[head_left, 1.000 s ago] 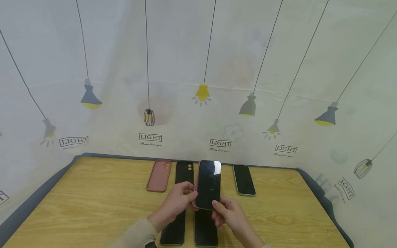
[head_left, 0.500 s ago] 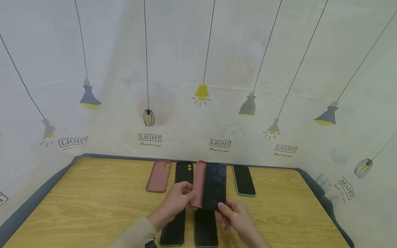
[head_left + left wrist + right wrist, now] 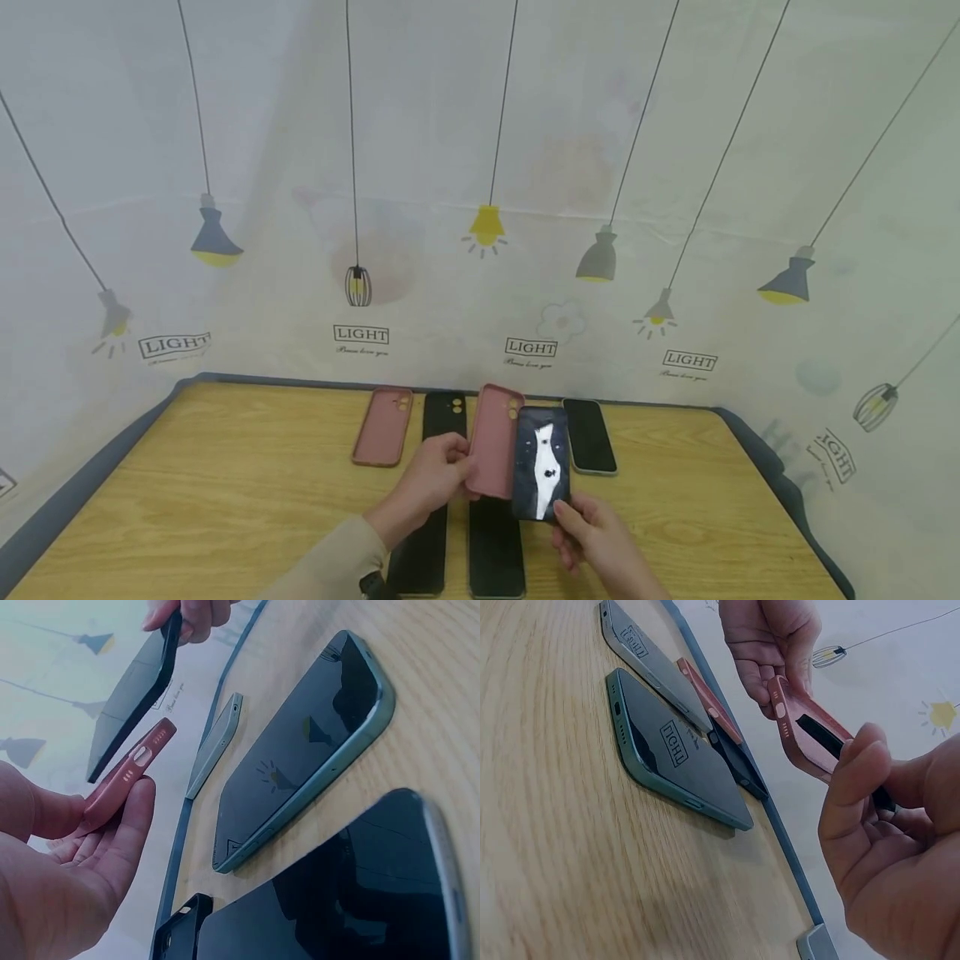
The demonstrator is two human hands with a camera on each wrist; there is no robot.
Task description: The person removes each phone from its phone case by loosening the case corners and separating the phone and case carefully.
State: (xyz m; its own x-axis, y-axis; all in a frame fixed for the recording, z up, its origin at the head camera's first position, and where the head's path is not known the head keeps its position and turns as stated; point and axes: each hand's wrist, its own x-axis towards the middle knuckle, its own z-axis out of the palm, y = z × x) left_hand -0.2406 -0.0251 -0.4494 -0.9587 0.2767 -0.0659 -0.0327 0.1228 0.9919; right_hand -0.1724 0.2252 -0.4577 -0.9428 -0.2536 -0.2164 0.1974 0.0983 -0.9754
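Note:
My left hand (image 3: 427, 483) grips a pink phone case (image 3: 493, 450) by its lower left edge, its inside facing up. Just right of the case, my right hand (image 3: 596, 537) pinches a dark, glossy phone (image 3: 529, 475) by its lower corner, thumb on the face. The phone is off the case and slightly overlaps its right side in the head view. In the left wrist view a gap shows between the dark phone (image 3: 135, 705) and the case (image 3: 124, 784). Both are held above the table; in the right wrist view fingers hide most of the phone.
On the wooden table (image 3: 225, 483), two phones lie near the front: one left (image 3: 418, 562), one teal-framed (image 3: 300, 750). Behind the left one lies a black case (image 3: 444, 414). A second pink case (image 3: 382, 429) lies back left, and a pale-framed phone (image 3: 596, 442) back right.
The dark phone has moved from lying over the pink case to its right side, carried by my right hand. My left hand has kept the case nearly in place, and its inside now shows.

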